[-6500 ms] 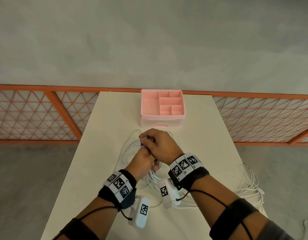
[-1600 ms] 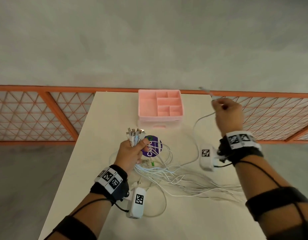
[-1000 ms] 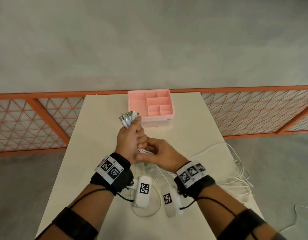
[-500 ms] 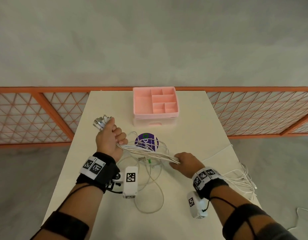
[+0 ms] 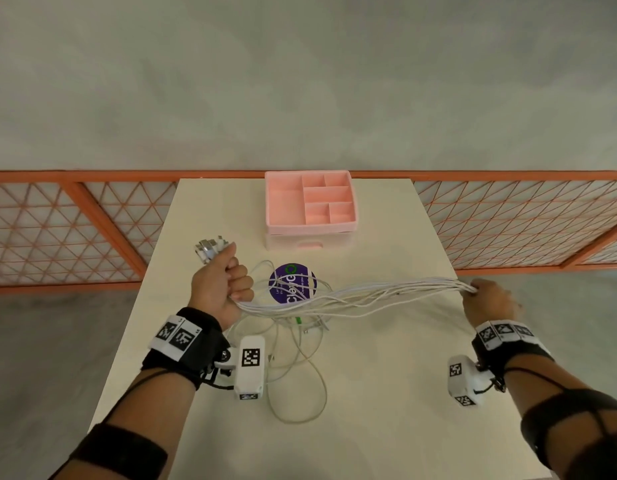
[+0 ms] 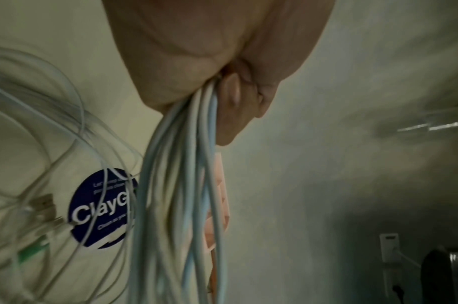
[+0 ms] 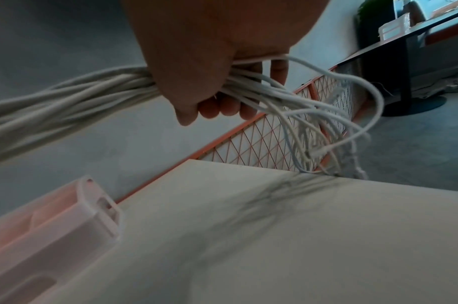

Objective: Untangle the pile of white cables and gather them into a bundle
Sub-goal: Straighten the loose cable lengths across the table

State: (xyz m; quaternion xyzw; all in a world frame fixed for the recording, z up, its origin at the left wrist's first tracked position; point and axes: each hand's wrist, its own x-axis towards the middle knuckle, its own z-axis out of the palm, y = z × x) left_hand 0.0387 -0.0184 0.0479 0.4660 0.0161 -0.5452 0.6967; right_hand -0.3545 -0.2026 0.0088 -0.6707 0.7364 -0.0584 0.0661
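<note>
Several white cables stretch as one strand above the table between my two hands. My left hand grips them in a fist near their plug ends, which stick up out of it. In the left wrist view the cables run down out of the left hand. My right hand holds the strand beyond the table's right edge; its fingers curl round the cables, whose free tails dangle past it. Looser cable loops lie on the table below the strand.
A pink compartment organiser stands at the far end of the cream table. A round purple sticker lies under the loops, with a green-tipped connector close by. Orange lattice fencing runs behind and on both sides.
My right hand has slid along the cables to the right, past the table's edge, drawing the strand out longer and straighter. The left hand keeps its grip near the plugs.
</note>
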